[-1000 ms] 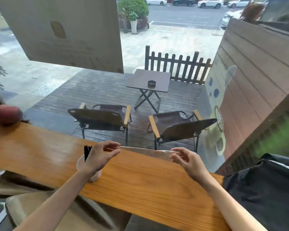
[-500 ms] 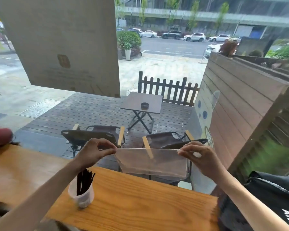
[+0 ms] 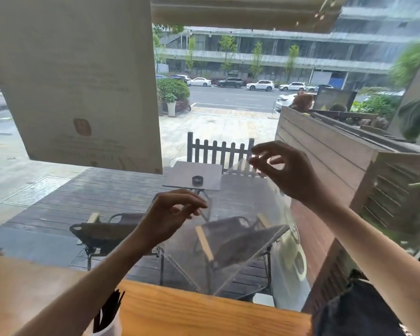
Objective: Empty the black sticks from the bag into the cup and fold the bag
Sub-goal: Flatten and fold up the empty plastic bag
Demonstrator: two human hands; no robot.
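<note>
A: Largest first. What is logged around the wooden counter [image 3: 204, 309]?

B: The counter is seen along the bottom edge, against a window. Beyond the counter, through the glass, folding chairs [image 3: 102, 235] and a small outdoor table [image 3: 194, 174] are noted on a deck.

A: The bag?

B: A clear bag [image 3: 238, 229] is held up above the counter's far edge, tilted, its upper corner raised to the right. No sticks can be made out inside it.

A: Hands?

B: The right hand [image 3: 289, 170] is recorded highest above the counter, thumb and fingertips pinched on the bag's top corner. The left hand [image 3: 170, 214] is lower, fingers curled, pinching the bag's left edge.

A: Cup and sticks?

B: A white cup [image 3: 109, 327] is set on the counter's near left part, partly cut off by the frame. The black sticks [image 3: 109, 309] are stood upright in it.
</note>
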